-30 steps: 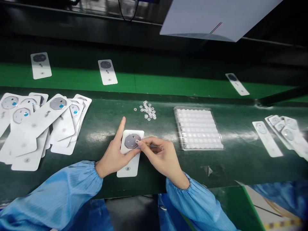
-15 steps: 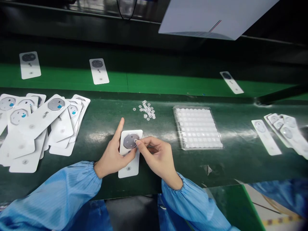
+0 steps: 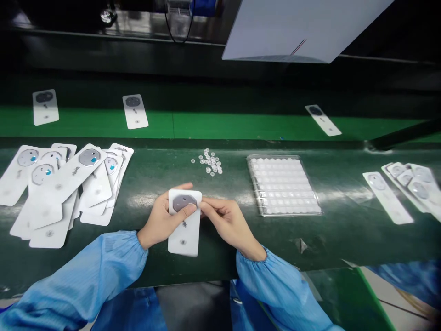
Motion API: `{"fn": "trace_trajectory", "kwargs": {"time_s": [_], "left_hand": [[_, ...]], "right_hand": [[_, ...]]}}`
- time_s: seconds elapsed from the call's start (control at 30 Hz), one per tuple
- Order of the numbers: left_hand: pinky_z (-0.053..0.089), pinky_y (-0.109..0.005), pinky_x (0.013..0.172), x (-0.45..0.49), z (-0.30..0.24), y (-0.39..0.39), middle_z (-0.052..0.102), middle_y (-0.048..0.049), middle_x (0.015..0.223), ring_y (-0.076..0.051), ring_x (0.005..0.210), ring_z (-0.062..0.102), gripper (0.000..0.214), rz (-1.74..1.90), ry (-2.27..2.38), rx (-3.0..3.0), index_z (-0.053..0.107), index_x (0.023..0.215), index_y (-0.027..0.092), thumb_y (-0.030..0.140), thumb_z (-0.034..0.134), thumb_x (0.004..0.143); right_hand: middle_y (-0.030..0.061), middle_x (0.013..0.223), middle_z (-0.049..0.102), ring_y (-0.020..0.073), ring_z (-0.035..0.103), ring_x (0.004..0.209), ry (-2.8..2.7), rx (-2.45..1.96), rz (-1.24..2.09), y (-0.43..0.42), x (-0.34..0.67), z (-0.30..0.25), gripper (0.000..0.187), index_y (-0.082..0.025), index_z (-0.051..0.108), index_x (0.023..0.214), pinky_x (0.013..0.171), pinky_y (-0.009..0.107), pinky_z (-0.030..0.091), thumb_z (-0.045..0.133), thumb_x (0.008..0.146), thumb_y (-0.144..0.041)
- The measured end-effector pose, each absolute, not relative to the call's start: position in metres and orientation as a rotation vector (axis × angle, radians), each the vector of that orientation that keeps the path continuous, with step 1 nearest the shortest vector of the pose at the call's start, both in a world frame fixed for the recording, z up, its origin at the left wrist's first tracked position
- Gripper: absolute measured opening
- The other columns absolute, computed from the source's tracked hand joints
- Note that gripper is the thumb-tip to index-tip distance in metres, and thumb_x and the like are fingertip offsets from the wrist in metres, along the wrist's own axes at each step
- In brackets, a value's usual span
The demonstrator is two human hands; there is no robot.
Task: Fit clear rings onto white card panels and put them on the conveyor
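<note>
And here we are at the dark green desk (image 3: 310, 243), with a white card (image 3: 184, 234) up off the surface, right in front of the person! The left hand (image 3: 163, 225) has it gripped, thumb pressed across the grey octagonal disc (image 3: 182, 202) near the card's top end, fingers tucked behind. The right hand (image 3: 223, 224) comes in from the other side, fingertips pinched together at the card's right edge; whether anything tiny sits between them, I can't tell. Just beyond, a small scatter of clear round pieces (image 3: 208, 162) lies on the desk, a clear blister tray (image 3: 283, 186) to its right. Fanned white cards (image 3: 93, 184) sit out left, more cards (image 3: 409, 184) out right, and three single cards lie on the green strip behind
</note>
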State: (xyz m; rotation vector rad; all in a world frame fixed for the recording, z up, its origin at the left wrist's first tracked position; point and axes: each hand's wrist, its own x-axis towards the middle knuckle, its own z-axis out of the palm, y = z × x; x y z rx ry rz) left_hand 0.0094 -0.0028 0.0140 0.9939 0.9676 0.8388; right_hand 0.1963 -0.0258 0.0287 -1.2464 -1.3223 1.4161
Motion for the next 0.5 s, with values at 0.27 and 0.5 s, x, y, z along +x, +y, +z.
{"fn": "trace_trajectory", "kwargs": {"time_s": [0.27,0.5], "left_hand": [[0.061,-0.037,0.073,0.021,0.063,0.085,0.073,-0.0118,0.096,-0.021,0.080,0.070,0.039,0.873,1.086,1.306,0.069,0.107,0.009,0.044,0.072,0.091],[0.056,-0.046,0.096,0.016,0.130,0.169,0.060,-0.0133,0.133,-0.024,0.111,0.065,0.044,1.085,1.313,1.701,0.056,0.135,0.009,0.036,0.060,0.101]], "right_hand": [[0.0087,0.091,0.079,0.0158,0.070,0.071,-1.175,-1.145,1.332,-0.041,0.215,-0.014,0.041,-0.021,0.078,0.110,0.067,0.026,0.057,0.054,0.103,-0.053],[0.0096,0.079,0.074,0.0175,0.067,0.064,-1.217,-1.207,1.266,-0.037,0.205,-0.014,0.054,-0.016,0.078,0.095,0.064,0.029,0.055,0.056,0.097,-0.065]]}}
